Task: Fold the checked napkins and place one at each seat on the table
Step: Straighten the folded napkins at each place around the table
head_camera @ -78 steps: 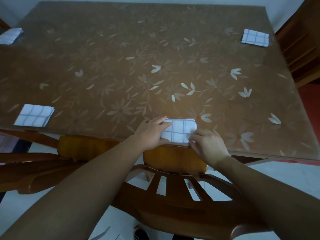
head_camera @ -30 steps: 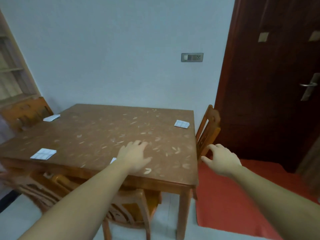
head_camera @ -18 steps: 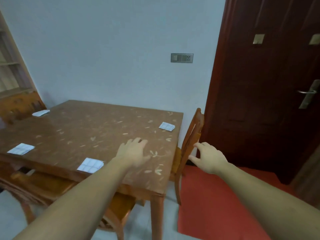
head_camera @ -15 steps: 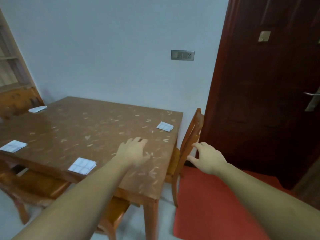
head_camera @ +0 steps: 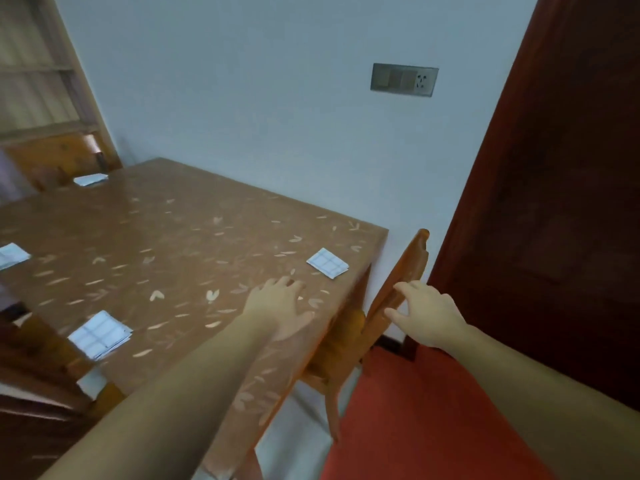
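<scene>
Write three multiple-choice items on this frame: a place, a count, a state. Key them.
1. The napkin nearest the right-side chair lies: A on the table by its right edge; B on the chair's seat; C under the table.
2. Napkins on the table: A two; B four; C six.
3. The left hand is: A pinching a napkin; B open, empty; C gripping the chair.
Key: 1A, it lies flat by that edge; 2B, four white squares show; 3B, fingers spread over bare tabletop.
</scene>
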The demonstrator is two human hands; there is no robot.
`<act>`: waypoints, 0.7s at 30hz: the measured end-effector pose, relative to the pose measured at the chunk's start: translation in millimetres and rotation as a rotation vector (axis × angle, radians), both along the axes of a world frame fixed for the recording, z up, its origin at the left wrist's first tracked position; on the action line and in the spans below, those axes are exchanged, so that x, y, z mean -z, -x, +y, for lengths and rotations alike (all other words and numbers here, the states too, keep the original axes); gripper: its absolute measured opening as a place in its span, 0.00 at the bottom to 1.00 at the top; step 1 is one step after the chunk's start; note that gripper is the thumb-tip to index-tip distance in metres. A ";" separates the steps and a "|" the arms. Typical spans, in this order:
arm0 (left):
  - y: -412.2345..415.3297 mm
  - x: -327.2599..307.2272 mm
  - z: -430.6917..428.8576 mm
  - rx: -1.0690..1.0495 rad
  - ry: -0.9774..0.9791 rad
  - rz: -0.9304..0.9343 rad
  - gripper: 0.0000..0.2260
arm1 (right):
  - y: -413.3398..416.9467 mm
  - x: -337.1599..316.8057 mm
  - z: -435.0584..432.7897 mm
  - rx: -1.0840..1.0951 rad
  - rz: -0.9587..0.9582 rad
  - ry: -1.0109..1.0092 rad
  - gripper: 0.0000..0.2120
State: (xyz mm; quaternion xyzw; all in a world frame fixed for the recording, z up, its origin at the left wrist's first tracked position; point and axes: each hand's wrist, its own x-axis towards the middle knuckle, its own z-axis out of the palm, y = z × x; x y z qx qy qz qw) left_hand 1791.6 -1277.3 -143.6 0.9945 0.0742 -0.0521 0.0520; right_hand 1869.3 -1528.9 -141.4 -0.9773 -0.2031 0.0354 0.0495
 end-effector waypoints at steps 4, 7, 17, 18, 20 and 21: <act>-36.9 2.4 -35.5 -0.139 -0.012 0.022 0.31 | -71.6 2.6 -30.1 -0.115 -0.001 0.004 0.27; -60.3 2.6 -63.9 -0.281 0.001 0.025 0.31 | -121.7 -1.5 -51.3 -0.235 -0.004 -0.004 0.24; -140.3 4.3 -115.3 -0.491 -0.030 0.055 0.29 | -249.5 5.6 -58.0 -0.498 -0.012 0.005 0.24; -149.9 9.3 -113.7 -0.503 -0.030 0.058 0.30 | -261.9 8.9 -51.7 -0.515 -0.008 0.020 0.25; -170.1 23.4 -106.9 -0.521 -0.020 0.053 0.30 | -285.2 18.9 -39.9 -0.543 0.000 0.044 0.27; -180.6 31.6 -101.6 -0.530 0.000 0.047 0.30 | -296.5 25.0 -34.3 -0.561 0.005 0.051 0.28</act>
